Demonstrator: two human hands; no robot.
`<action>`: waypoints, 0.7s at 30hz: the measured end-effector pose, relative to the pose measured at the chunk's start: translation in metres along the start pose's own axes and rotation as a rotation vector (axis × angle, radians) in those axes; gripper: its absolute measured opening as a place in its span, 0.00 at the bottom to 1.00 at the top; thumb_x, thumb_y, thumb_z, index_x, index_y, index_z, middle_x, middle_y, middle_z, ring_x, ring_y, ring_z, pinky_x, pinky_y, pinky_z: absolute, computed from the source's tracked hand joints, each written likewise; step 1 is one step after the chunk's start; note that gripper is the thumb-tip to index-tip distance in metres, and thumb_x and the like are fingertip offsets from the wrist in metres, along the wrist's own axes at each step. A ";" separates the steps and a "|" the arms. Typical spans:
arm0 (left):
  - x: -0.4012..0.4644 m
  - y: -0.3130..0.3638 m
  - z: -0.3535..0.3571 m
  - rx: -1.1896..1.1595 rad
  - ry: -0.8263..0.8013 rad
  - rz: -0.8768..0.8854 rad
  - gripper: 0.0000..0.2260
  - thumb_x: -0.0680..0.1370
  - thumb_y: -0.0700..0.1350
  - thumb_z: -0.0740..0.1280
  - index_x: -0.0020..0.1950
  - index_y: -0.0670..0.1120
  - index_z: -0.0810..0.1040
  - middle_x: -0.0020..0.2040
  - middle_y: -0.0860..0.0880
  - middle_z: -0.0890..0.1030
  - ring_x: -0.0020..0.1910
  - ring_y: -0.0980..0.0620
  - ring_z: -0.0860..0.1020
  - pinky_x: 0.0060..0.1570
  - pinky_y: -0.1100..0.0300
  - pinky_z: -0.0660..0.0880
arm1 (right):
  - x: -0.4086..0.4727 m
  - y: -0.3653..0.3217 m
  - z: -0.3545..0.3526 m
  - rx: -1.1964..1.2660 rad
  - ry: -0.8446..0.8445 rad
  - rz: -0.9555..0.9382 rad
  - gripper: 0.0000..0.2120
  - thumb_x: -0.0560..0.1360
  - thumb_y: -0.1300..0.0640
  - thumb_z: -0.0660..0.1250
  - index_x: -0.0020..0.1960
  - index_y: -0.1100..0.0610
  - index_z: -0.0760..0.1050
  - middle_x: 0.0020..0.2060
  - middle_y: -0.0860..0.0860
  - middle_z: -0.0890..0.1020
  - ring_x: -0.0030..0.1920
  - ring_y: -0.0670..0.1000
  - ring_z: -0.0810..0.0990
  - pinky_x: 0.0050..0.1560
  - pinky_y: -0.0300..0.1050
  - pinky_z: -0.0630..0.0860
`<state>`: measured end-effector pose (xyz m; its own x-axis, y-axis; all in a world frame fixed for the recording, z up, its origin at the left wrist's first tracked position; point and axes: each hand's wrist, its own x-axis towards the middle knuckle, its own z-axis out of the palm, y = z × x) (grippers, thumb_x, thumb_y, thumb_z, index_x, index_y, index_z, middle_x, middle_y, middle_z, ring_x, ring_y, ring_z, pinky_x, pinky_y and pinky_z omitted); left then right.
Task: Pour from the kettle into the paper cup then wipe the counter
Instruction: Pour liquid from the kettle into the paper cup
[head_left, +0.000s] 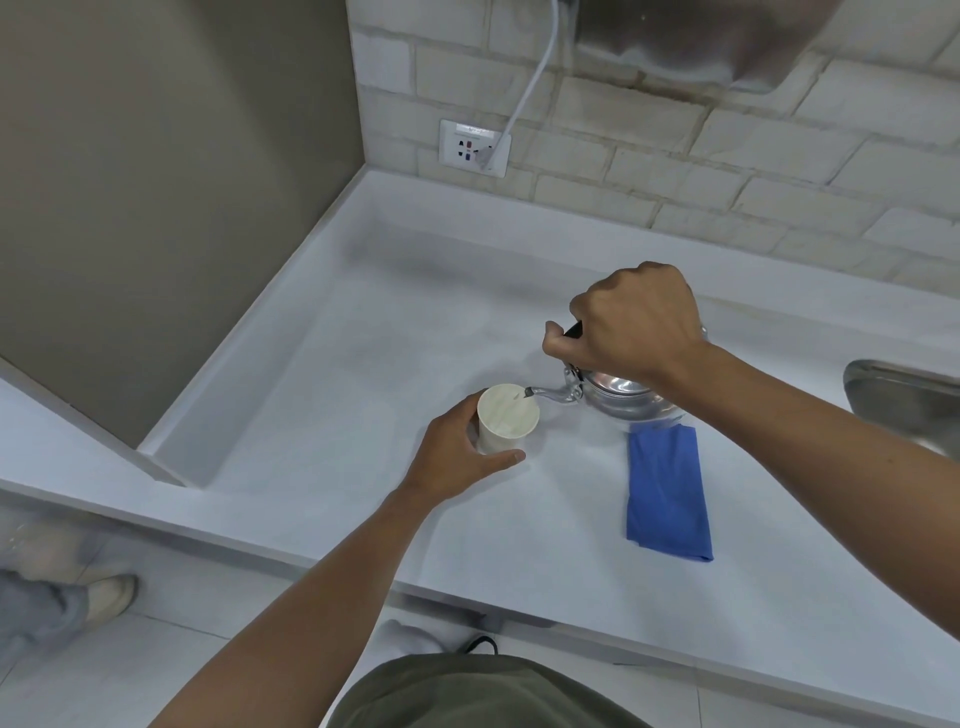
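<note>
A white paper cup (506, 418) stands upright on the white counter (363, 332). My left hand (457, 452) wraps around its left and near side. A small shiny metal kettle (623, 397) is just right of the cup, tilted left, with its thin spout tip over the cup's rim. My right hand (634, 322) is closed on the kettle's black handle from above and hides the lid. A folded blue cloth (667, 493) lies flat on the counter, right below the kettle.
A steel sink (904, 395) edge shows at the far right. The tiled back wall carries a socket (474, 148) with a white cable plugged in. A grey side panel (156, 182) bounds the counter on the left. Another person's shoe (106, 597) is on the floor lower left.
</note>
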<state>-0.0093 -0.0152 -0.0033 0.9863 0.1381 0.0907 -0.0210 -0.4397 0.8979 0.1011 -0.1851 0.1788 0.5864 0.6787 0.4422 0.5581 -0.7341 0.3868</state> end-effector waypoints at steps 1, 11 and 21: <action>0.000 -0.001 0.000 -0.003 0.000 0.000 0.35 0.66 0.49 0.84 0.70 0.51 0.76 0.40 0.67 0.75 0.41 0.70 0.73 0.42 0.76 0.67 | 0.000 0.000 0.000 0.003 -0.002 -0.001 0.25 0.69 0.44 0.58 0.21 0.59 0.65 0.17 0.50 0.58 0.21 0.54 0.55 0.31 0.40 0.58; 0.000 -0.001 0.001 -0.022 -0.013 0.003 0.36 0.66 0.50 0.84 0.71 0.51 0.75 0.48 0.66 0.78 0.44 0.71 0.74 0.44 0.77 0.68 | 0.000 0.000 -0.004 -0.017 0.002 -0.021 0.24 0.69 0.44 0.59 0.21 0.58 0.61 0.18 0.50 0.57 0.21 0.53 0.53 0.31 0.40 0.56; 0.000 -0.004 0.001 -0.010 -0.022 -0.012 0.35 0.66 0.52 0.84 0.70 0.52 0.76 0.48 0.65 0.78 0.44 0.70 0.74 0.43 0.77 0.68 | 0.001 0.000 -0.006 -0.009 0.008 -0.032 0.23 0.69 0.45 0.58 0.22 0.57 0.59 0.18 0.50 0.56 0.22 0.52 0.52 0.31 0.40 0.56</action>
<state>-0.0087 -0.0143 -0.0073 0.9898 0.1243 0.0703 -0.0102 -0.4296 0.9029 0.0985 -0.1845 0.1840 0.5636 0.7017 0.4359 0.5714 -0.7122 0.4077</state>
